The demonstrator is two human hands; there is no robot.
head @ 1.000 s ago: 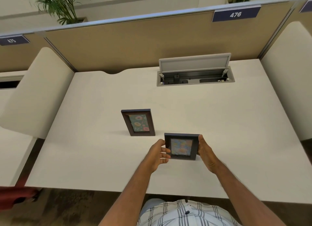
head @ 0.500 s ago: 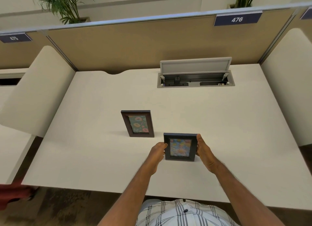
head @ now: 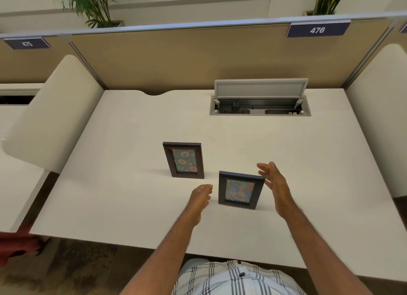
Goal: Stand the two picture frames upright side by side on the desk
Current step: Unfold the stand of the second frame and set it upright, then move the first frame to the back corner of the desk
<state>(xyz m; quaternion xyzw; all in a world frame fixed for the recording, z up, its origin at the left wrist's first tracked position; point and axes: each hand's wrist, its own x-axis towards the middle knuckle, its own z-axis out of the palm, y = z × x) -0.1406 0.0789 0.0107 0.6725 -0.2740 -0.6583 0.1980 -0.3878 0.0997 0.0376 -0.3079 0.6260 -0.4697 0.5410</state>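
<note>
Two small dark picture frames stand upright on the white desk (head: 136,208). The brown frame (head: 184,160) with a green flower print stands mid-desk. The dark grey frame (head: 240,190) with a blue and orange print stands nearer me and to its right, a small gap between them. My left hand (head: 200,196) hovers just left of the grey frame, fingers loosely curled, holding nothing. My right hand (head: 274,184) is just right of the frame with fingers spread, apart from it.
An open cable box (head: 259,106) with its lid raised is set into the desk at the back right. Tan partition walls (head: 176,59) close the back. Rounded white side panels (head: 50,114) flank the desk. The desk's front edge runs just below my forearms.
Both hands have let go of the grey frame and moved outward from its sides. The frame now stands by itself. The brown frame has not moved.
</note>
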